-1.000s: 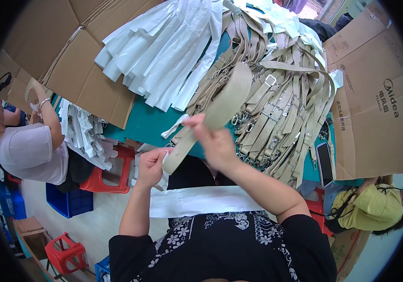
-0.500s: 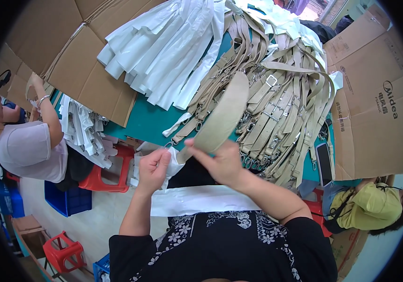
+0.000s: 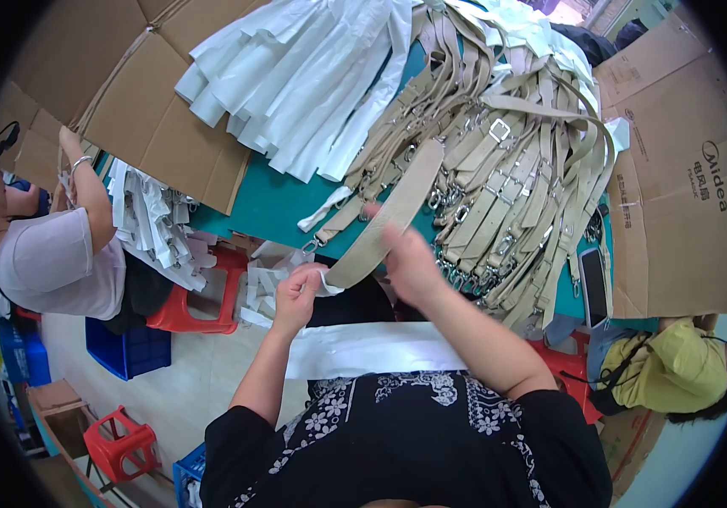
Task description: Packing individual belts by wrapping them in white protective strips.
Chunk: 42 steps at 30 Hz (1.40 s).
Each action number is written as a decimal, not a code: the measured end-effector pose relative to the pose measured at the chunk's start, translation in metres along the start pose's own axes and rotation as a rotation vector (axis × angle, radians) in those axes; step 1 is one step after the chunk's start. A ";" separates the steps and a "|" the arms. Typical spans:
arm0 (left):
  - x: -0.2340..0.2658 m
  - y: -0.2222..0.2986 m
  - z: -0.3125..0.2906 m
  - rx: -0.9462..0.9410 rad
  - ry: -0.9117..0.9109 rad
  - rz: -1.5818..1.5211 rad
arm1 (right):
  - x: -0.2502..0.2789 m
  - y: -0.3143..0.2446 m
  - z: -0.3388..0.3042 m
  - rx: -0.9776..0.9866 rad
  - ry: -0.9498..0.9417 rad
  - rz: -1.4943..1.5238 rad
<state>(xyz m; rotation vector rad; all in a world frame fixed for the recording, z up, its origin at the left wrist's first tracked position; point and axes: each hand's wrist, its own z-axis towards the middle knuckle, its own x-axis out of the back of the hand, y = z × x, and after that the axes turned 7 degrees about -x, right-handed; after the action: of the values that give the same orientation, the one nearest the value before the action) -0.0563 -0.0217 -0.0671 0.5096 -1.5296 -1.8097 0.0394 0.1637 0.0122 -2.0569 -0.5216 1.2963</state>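
A wide beige strap point(image 3: 390, 222) arches up in front of me, its lower end by a white plastic sleeve point(image 3: 326, 286). My left hand point(image 3: 297, 296) is closed in a pinch on that sleeve at the strap's lower end. Around the middle of the strap is my right hand point(image 3: 412, 264), slightly blurred, with fingertips showing on the strap's far side. Across my lap lies a flat white sleeve point(image 3: 376, 350). Beyond my hands, many beige straps with metal clips point(image 3: 499, 199) are heaped on the green table point(image 3: 283, 212).
A stack of white sleeves point(image 3: 304, 85) lies at the back, beside an opened carton point(image 3: 168, 110). Another carton point(image 3: 677, 186) and a phone point(image 3: 592, 286) are at right. Co-workers point(image 3: 50, 254) sit on both sides. Red stools point(image 3: 122, 446) and a blue crate point(image 3: 129, 347) stand left.
My right hand has slid up along the strap, away from the sleeve. My left hand has shifted slightly right, still pinching the sleeve. The co-worker at left has lowered a hand.
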 end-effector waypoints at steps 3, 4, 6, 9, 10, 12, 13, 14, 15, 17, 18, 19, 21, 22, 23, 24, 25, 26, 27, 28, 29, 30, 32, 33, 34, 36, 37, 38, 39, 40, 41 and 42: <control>-0.002 0.005 0.004 -0.036 -0.028 0.088 | -0.010 -0.034 -0.006 0.028 -0.040 0.089; -0.005 0.014 0.009 -0.035 -0.033 0.085 | -0.013 -0.031 -0.011 0.164 0.049 -0.141; -0.012 0.036 0.018 -0.117 -0.004 0.050 | -0.016 -0.023 -0.016 0.381 0.176 -0.458; -0.015 0.043 0.016 -0.067 -0.015 0.092 | -0.015 -0.016 -0.021 0.504 0.300 -0.536; -0.014 0.040 0.015 -0.064 -0.013 0.096 | -0.014 -0.022 -0.020 0.543 0.330 -0.462; -0.014 0.037 0.013 -0.059 0.066 0.201 | -0.023 -0.035 -0.021 0.619 0.281 -0.539; -0.015 0.042 0.013 -0.054 0.063 0.201 | -0.026 -0.038 -0.021 0.697 0.233 -0.618; -0.016 0.050 0.013 -0.092 0.057 0.179 | -0.026 -0.036 -0.019 0.781 0.229 -0.763; -0.017 0.057 0.016 -0.135 0.055 0.158 | -0.024 -0.033 -0.017 0.782 0.227 -0.763; -0.015 0.059 0.019 -0.118 0.025 0.127 | -0.022 -0.026 -0.014 0.975 0.153 -0.976; -0.014 0.059 0.020 -0.099 -0.007 0.096 | -0.027 -0.023 -0.015 0.972 0.074 -0.953; -0.013 0.059 0.020 -0.097 -0.011 0.096 | -0.027 -0.014 -0.015 0.915 0.019 -0.973; -0.012 0.056 0.020 -0.166 -0.043 0.052 | -0.014 0.022 -0.013 0.593 -0.022 -0.951; -0.010 0.050 0.021 -0.171 -0.041 0.053 | -0.007 0.028 -0.010 0.597 -0.024 -0.953; -0.005 0.040 0.020 -0.146 -0.079 0.114 | -0.001 0.030 -0.007 0.533 -0.076 -0.937; -0.001 0.032 0.018 -0.118 -0.114 0.177 | -0.003 0.028 -0.006 0.466 -0.131 -0.920; 0.001 0.026 0.016 -0.120 -0.112 0.179 | -0.001 0.021 -0.005 0.296 -0.168 -0.609; 0.002 0.021 0.014 -0.055 -0.080 0.176 | 0.001 0.009 -0.001 0.229 -0.141 -0.411; 0.003 0.019 0.010 0.014 -0.052 0.171 | 0.002 -0.005 0.000 0.158 -0.107 -0.213; 0.004 0.018 0.007 0.015 -0.054 0.168 | -0.002 -0.022 0.000 0.126 -0.091 -0.077; 0.006 0.018 0.005 0.032 -0.067 0.155 | -0.004 -0.033 -0.002 0.125 -0.087 -0.078; 0.006 0.018 0.005 0.046 -0.077 0.143 | -0.006 -0.042 -0.002 0.160 -0.056 -0.103; 0.005 0.024 0.005 0.065 -0.054 0.112 | -0.016 -0.053 -0.008 0.266 0.021 -0.298; 0.003 0.030 0.006 0.081 -0.046 0.080 | -0.019 -0.050 -0.013 0.405 0.054 -0.487; 0.000 0.037 0.008 0.084 -0.048 0.079 | -0.023 -0.044 -0.017 0.541 0.086 -0.676; -0.002 0.049 0.011 -0.086 0.002 0.045 | -0.024 -0.013 -0.012 0.627 0.046 -0.772; -0.003 0.050 0.012 -0.087 0.001 0.047 | -0.024 0.003 -0.013 0.550 0.035 -0.753; -0.003 0.049 0.013 -0.029 -0.007 0.033 | -0.018 0.021 -0.012 0.324 -0.041 -0.552; -0.002 0.047 0.012 0.032 -0.011 0.019 | -0.015 0.026 -0.011 0.323 -0.044 -0.551; -0.001 0.044 0.011 0.033 -0.009 0.022 | -0.013 0.028 -0.010 0.395 -0.112 -0.731; 0.000 0.041 0.011 0.059 -0.003 -0.009 | -0.012 0.029 -0.011 0.467 -0.179 -0.911; 0.000 0.043 0.009 0.089 0.001 -0.042 | -0.011 0.025 -0.013 0.417 -0.186 -0.957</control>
<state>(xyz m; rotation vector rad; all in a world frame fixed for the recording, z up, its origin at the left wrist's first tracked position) -0.0515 -0.0173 -0.0239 0.5890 -1.6150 -1.7789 0.0462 0.1345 0.0059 -1.0885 -1.0471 0.8850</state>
